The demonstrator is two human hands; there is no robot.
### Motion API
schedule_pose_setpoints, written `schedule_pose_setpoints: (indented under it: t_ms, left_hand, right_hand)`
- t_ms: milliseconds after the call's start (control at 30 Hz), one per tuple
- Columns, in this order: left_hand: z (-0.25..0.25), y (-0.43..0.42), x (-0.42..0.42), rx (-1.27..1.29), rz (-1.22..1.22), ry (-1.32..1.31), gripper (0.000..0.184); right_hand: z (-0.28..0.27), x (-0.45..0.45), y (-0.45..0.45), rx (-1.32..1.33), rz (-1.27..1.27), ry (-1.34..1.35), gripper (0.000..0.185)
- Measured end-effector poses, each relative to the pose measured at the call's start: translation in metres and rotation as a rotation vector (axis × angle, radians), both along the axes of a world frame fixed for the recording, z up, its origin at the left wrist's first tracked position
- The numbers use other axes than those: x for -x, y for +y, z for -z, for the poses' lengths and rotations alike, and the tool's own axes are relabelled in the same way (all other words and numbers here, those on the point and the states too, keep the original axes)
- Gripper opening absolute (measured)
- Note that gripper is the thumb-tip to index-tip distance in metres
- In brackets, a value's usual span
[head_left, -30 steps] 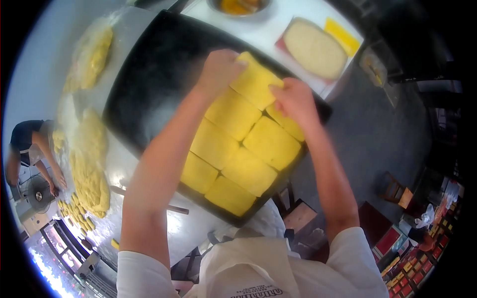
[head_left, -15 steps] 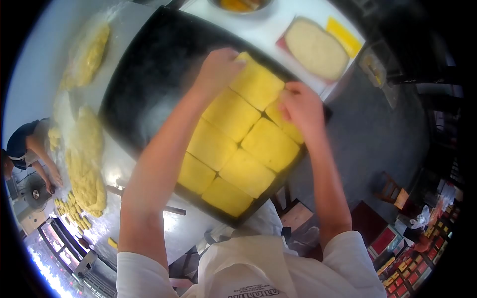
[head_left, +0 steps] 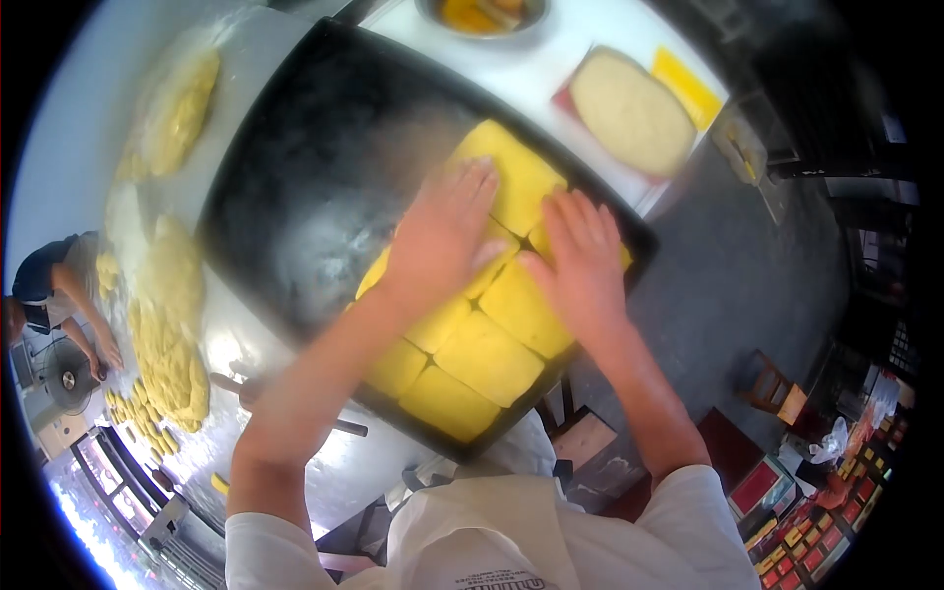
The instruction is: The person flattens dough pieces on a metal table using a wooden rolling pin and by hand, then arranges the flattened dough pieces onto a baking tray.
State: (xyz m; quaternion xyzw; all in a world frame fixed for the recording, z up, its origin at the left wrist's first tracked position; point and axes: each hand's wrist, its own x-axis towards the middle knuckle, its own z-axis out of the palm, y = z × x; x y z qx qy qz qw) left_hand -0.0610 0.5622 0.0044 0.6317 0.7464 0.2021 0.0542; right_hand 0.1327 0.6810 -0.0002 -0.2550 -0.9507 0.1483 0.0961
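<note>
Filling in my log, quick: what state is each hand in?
Left hand: open, laid on the yellow squares.
Right hand: open, laid on them too.

Both hands (head_left: 511, 236) — flat on yellow squares (head_left: 489, 359).

- Left hand (head_left: 442, 228): open, palm down, its back facing up; fingers (head_left: 474, 185) nearly straight, close together, pointing forward and slightly right.
- Left thumb (head_left: 485, 256): held out from the palm, towards the other hand.
- Right hand (head_left: 582, 264): open, palm down, fingers (head_left: 580, 214) extended, slightly apart and pointing forward.
- Right thumb (head_left: 537, 267): angled out to the left; the two thumbs are near each other but apart.
- Left forearm (head_left: 339, 359): bare, slanting forward and inward from a bent elbow (head_left: 258, 452).
- Right forearm (head_left: 639, 383): bare, also slanting forward and inward.
- Left fingertips reach slightly farther forward than the right ones.
</note>
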Motion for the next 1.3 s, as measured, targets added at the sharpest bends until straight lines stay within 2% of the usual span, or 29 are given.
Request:
schedule_pose_setpoints:
  t_ms: [233, 333, 533, 633, 733, 767, 833, 967, 1033, 1067, 1133, 1300]
  left_hand:
    - [-0.003, -0.003, -0.001, 0.061, 0.001, 0.040, 0.078]
    - [-0.009, 0.011, -0.005, 0.014, 0.028, 0.015, 0.079]
    - [0.019, 0.029, -0.012, -0.061, -0.021, -0.019, 0.081]
    - [0.014, 0.032, -0.010, 0.005, -0.012, -0.001, 0.076]
    - [0.004, 0.030, -0.005, -0.003, -0.041, -0.146, 0.062]
    - [0.001, 0.024, -0.005, -0.081, -0.097, -0.181, 0.058]
    - [-0.017, -0.006, -0.010, -0.233, -0.209, -0.259, 0.052]
    - [-0.041, -0.090, -0.041, -0.231, -0.442, -0.385, 0.039]
    - [-0.060, -0.134, -0.057, -0.158, -0.515, -0.449, 0.031]
    - [-0.055, -0.159, -0.064, -0.189, -0.493, -0.395, 0.027]
    - [-0.065, -0.198, -0.082, -0.188, -0.577, -0.455, 0.025]
    - [-0.076, -0.277, -0.102, -0.253, -0.761, -0.543, 0.026]
  right_hand:
    - [-0.003, 0.004, -0.005, -0.018, 0.017, -0.086, 0.068]
    - [-0.008, 0.000, -0.006, 0.071, 0.056, -0.002, 0.063]
    - [-0.011, -0.014, -0.019, 0.152, 0.070, 0.131, 0.054]
    - [-0.017, -0.022, -0.028, 0.210, 0.117, 0.166, 0.050]
    - [-0.026, -0.022, -0.035, 0.280, 0.149, 0.223, 0.045]
    - [-0.028, -0.021, -0.036, 0.302, 0.155, 0.248, 0.043]
    - [-0.030, -0.023, -0.039, 0.351, 0.172, 0.288, 0.038]
    - [-0.042, -0.021, -0.053, 0.450, 0.175, 0.381, 0.032]
    - [-0.051, -0.011, -0.070, 0.484, 0.128, 0.409, 0.031]
    - [-0.053, -0.004, -0.079, 0.530, 0.082, 0.418, 0.030]
    - [-0.059, 0.011, -0.102, 0.624, -0.011, 0.421, 0.029]
    - [-0.075, 0.058, -0.153, 0.660, -0.236, 0.405, 0.029]
